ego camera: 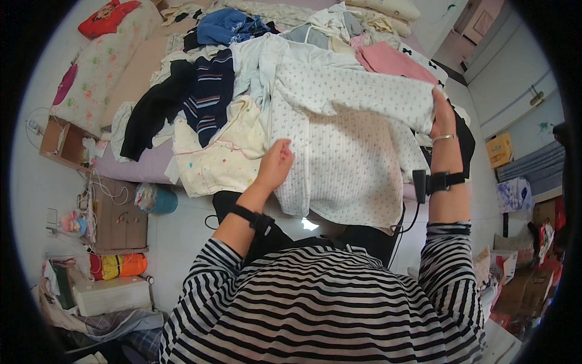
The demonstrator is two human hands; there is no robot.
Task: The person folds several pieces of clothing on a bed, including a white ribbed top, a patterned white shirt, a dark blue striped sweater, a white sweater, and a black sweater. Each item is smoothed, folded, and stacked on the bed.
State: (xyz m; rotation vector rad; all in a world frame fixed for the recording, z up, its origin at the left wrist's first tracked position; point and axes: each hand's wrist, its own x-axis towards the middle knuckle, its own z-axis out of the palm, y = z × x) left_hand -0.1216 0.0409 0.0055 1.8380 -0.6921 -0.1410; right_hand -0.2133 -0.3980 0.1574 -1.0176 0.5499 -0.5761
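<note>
A white long-sleeved garment with a small grey print (354, 145) is spread before me over the bed's near edge, its hem hanging toward my legs. One sleeve stretches to the right across its upper part. At that sleeve's end is my right hand (443, 113), gripping the cuff, with the fingers partly hidden behind the cloth. My left hand (276, 164) is beside the garment's left edge with its fingers curled. Whether any cloth is pinched in those fingers is hidden. A cream garment with coloured spots (218, 164) lies just left of that hand.
Further across the bed (127, 164) lie a navy striped garment (211, 95), black clothing (159, 109), blue denim (227, 27) and a pink garment (393, 61). A blue bin (163, 200) stands on the floor at left. Cardboard boxes (523, 286) stand at right.
</note>
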